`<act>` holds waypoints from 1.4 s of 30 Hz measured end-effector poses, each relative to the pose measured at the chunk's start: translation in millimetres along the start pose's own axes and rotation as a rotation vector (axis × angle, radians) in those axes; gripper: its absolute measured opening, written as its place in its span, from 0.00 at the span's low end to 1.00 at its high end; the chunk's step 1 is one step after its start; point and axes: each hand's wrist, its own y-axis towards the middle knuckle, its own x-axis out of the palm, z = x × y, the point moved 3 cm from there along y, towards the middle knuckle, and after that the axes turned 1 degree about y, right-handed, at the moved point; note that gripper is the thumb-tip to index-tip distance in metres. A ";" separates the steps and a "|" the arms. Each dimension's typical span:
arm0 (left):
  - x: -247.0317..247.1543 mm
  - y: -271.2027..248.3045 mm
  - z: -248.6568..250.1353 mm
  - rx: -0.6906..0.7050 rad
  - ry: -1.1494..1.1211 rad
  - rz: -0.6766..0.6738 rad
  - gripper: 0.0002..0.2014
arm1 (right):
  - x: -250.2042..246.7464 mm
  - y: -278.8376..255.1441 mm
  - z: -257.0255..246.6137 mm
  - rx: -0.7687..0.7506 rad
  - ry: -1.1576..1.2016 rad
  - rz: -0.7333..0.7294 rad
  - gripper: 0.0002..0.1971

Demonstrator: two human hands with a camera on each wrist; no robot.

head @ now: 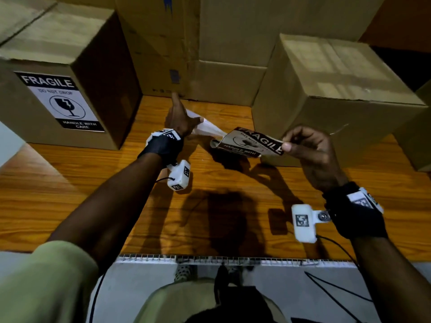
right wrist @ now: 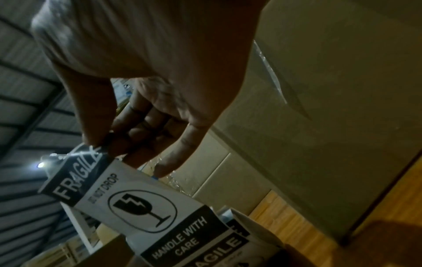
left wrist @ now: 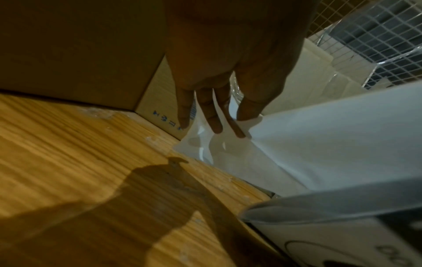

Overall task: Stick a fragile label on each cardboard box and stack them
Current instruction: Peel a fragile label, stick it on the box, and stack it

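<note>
My right hand (head: 287, 143) pinches the top corner of a black-and-white fragile label (head: 251, 143) between thumb and forefinger, above the wooden table (head: 93, 173). The right wrist view shows the label (right wrist: 141, 204) hanging below that pinch (right wrist: 100, 144). My left hand (head: 186, 117) holds the white backing paper (head: 207, 128), which still joins the label's far end. In the left wrist view its fingers (left wrist: 217, 124) lie along the backing paper (left wrist: 319, 144). A cardboard box (head: 58, 54) at left carries a fragile label (head: 60, 101). The cardboard box (head: 326, 101) at right shows no label.
Taller cardboard boxes (head: 210, 43) stand along the back of the table, between the two smaller ones. The table's near edge (head: 233, 257) meets a white panel. Black cables run from my wrist cameras past that edge.
</note>
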 end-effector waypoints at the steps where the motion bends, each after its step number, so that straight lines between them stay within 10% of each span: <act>1: -0.7 -0.7 -3.5 -0.015 0.027 -0.007 0.44 | -0.3 4.5 -0.1 0.011 0.036 0.024 0.06; 5: -6.1 -5.4 -15.9 -0.067 0.222 -0.086 0.34 | 0.6 21.0 1.3 0.048 0.075 0.170 0.06; 10: -13.0 -32.2 5.0 0.289 -0.002 -0.147 0.12 | 6.8 39.1 1.0 0.101 0.160 0.263 0.09; 14: -3.9 -66.1 23.8 0.473 -0.165 -0.555 0.23 | 8.2 49.2 2.0 0.104 0.172 0.282 0.09; 18: -1.2 -71.3 26.3 0.513 -0.121 -0.659 0.31 | 12.1 51.3 -4.7 0.062 0.142 0.292 0.10; 42: 1.7 -59.0 27.8 0.658 0.242 -0.157 0.06 | -6.6 24.4 -26.8 -0.123 -0.054 0.230 0.11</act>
